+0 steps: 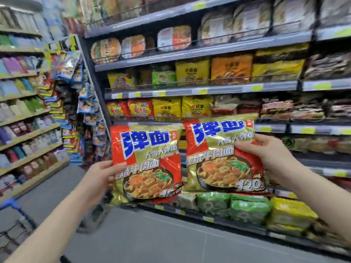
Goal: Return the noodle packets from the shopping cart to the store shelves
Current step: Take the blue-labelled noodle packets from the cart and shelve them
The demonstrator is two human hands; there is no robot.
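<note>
Left hand (103, 175) and right hand (266, 154) each grip a noodle packet (146, 164) (second packet (224, 158) overlaps it); shelves (201, 91) behind blurred, cart (17, 221) cut off.

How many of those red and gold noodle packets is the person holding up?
2: left packet gripped by the left hand, right packet by the right hand. More may sit unseen elsewhere.

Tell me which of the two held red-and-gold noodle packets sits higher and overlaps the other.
The packet in the right hand, the right packet: it is raised higher, and its lower left edge overlaps the left packet.
</note>
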